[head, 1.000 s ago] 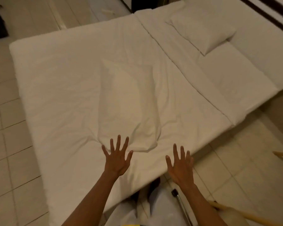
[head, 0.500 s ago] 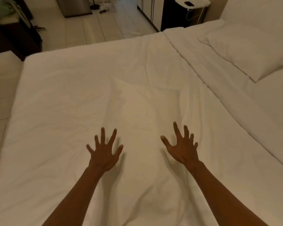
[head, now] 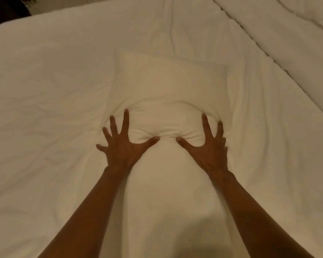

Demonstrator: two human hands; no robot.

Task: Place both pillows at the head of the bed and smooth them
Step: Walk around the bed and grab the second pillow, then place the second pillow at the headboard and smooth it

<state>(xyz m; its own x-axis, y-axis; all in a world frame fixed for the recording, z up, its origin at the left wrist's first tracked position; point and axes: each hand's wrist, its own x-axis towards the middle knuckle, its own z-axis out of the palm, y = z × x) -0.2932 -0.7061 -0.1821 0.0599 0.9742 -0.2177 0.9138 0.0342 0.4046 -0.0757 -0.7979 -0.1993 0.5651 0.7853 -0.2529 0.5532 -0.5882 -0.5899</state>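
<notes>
A white pillow (head: 168, 84) lies lengthwise in the middle of the white bed (head: 45, 94). My left hand (head: 122, 146) presses flat on the pillow's left side, fingers spread wide. My right hand (head: 208, 146) presses on its right side, also with fingers spread. The fabric bunches into a ridge just beyond my thumbs and fingertips. Neither hand grips anything. The second pillow is out of view.
A folded-back band of white bedding (head: 287, 43) runs diagonally across the upper right. The bed's far left corner (head: 0, 28) meets a dark floor area at the top left.
I have leaned in over the bed. Both hands moved forward and came down onto the pillow, denting it. The second pillow at the upper right has left the view.
</notes>
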